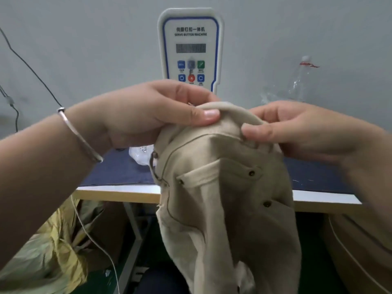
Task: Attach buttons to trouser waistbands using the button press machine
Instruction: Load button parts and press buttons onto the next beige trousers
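Observation:
A pair of beige trousers hangs in front of me, lifted by its waistband above the table edge. My left hand pinches the waistband at its left, thumb on top of the fabric. At the right end, my right hand grips the same band with thumb and curled fingers. Dark metal studs show on the pocket flap and lower down. The white servo button machine panel stands upright just behind my hands; its press head is hidden by the hands and cloth.
A dark blue mat covers the white table. A small clear bag lies on the mat, and a crumpled plastic bottle stands at the back right. Black cables hang at left. Yellow-green bags sit under the table.

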Motion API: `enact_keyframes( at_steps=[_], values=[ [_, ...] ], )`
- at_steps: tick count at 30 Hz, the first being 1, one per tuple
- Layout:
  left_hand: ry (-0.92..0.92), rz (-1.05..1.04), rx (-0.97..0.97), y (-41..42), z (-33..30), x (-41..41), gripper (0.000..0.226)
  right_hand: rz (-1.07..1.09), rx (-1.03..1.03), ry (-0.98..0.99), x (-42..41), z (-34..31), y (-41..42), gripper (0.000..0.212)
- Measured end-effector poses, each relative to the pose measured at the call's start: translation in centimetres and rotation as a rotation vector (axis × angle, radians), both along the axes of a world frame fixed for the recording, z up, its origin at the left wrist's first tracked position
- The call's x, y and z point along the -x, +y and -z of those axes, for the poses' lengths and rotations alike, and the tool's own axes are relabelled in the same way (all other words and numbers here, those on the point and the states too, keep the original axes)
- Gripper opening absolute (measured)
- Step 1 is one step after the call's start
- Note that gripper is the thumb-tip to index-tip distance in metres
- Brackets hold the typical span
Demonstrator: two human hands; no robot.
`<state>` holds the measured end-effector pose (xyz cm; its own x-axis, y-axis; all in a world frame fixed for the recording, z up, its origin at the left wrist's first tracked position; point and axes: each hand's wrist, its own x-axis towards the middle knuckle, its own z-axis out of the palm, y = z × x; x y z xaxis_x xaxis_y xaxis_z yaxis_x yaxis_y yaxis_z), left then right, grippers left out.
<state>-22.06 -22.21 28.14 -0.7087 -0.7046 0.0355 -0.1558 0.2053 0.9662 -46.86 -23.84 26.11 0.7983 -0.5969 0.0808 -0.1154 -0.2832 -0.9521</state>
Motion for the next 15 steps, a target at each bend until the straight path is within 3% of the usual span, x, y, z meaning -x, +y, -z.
enact_keyframes(
  at_steps=[1, 3, 5, 7, 8, 10, 11, 13, 15],
  values=[
    [-0.037, 0.024, -0.002, -0.3, -0.4, -0.1, 0.022, 0.029, -0.017, -0.073, 0.0, -0.2, 0.0, 0.017],
    [-0.151, 0.099, -0.044, -0.8, -0.6, -1.5, 0.041, 0.171, 0.002, -0.251, 1.3, -0.9, -0.2, 0.019],
    [-0.227, 0.170, -0.102, -0.9, -0.2, -3.6, 0.035, 0.346, -0.008, -0.421, 3.8, -1.9, -0.7, 0.031],
    [-0.210, 0.244, -0.172, -1.0, 0.7, -5.6, 0.025, 0.521, -0.075, -0.512, 6.6, -2.6, -1.3, 0.057],
    [-0.198, 0.270, -0.200, -1.1, 0.9, -6.4, 0.023, 0.563, -0.068, -0.498, 7.6, -2.8, -1.3, 0.056],
    [-0.204, 0.293, -0.182, -1.3, 0.8, -7.7, 0.026, 0.565, 0.024, -0.376, 8.8, -2.9, -1.3, 0.027],
    [-0.187, 0.297, -0.164, -1.2, 0.5, -7.9, 0.026, 0.550, 0.071, -0.307, 9.3, -2.7, -1.6, 0.031],
    [0.042, 0.308, -0.229, -0.7, -0.1, -8.0, 0.019, 0.563, 0.116, -0.188, 10.1, -2.0, -2.2, 0.029],
    [0.362, 0.292, -0.445, 0.4, -1.1, -8.3, 0.016, 0.597, 0.189, -0.053, 11.1, -1.2, -3.1, 0.014]
  ],
)
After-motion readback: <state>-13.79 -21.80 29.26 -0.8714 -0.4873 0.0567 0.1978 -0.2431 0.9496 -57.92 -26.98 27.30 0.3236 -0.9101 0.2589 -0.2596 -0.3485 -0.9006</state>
